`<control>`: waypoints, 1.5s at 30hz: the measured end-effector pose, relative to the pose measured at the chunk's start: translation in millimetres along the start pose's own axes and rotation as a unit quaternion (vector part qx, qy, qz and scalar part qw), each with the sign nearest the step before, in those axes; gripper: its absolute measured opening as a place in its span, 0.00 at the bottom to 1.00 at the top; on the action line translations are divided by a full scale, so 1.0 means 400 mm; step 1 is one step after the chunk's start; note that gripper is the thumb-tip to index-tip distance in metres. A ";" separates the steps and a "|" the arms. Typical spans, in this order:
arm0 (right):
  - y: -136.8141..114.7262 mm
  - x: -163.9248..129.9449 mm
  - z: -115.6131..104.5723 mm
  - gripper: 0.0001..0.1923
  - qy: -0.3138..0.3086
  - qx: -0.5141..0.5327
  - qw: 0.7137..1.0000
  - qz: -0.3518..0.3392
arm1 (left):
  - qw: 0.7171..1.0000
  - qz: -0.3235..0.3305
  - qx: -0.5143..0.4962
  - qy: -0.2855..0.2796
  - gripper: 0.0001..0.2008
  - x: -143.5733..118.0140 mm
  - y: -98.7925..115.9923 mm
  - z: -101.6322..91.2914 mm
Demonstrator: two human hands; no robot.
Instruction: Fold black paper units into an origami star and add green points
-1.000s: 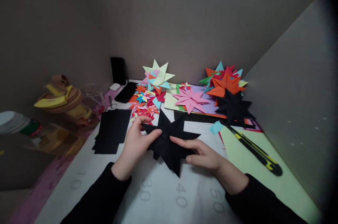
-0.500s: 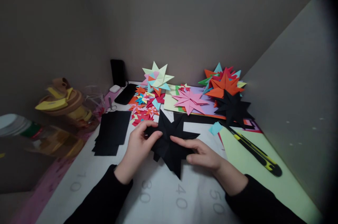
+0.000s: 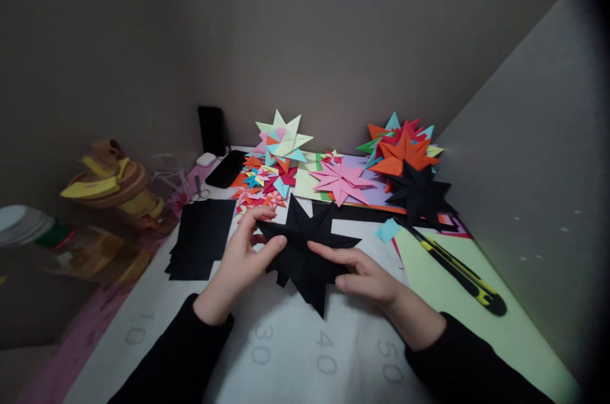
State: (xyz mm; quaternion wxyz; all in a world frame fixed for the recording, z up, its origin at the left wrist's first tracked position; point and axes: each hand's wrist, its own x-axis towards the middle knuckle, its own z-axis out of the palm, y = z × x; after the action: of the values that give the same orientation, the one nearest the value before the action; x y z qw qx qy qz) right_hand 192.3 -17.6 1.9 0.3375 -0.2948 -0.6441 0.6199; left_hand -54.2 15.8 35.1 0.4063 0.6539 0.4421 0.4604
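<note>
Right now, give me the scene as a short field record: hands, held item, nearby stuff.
left hand: pinches the left points of the black paper star
right hand: fingers laid on the star's right side
star: many-pointed, folded, over the white numbered mat
left of hands: stack of black paper squares
right of hands: yellow and black utility knife on pale green sheet
behind: pink star, orange star, second black star, heap of small coloured stars
far left: scissors, dark phone
</note>
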 end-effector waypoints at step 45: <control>-0.010 0.001 0.010 0.32 -0.025 -0.062 0.998 0.001 | 0.996 -0.056 0.005 0.069 0.06 0.004 -0.003 0.024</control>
State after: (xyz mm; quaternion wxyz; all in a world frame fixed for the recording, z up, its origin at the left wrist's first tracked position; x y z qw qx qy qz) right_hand 188.9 -19.9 6.0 0.3016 -0.3008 -0.6892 0.5862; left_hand -45.0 16.5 32.2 0.3970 0.5968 0.5075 0.4782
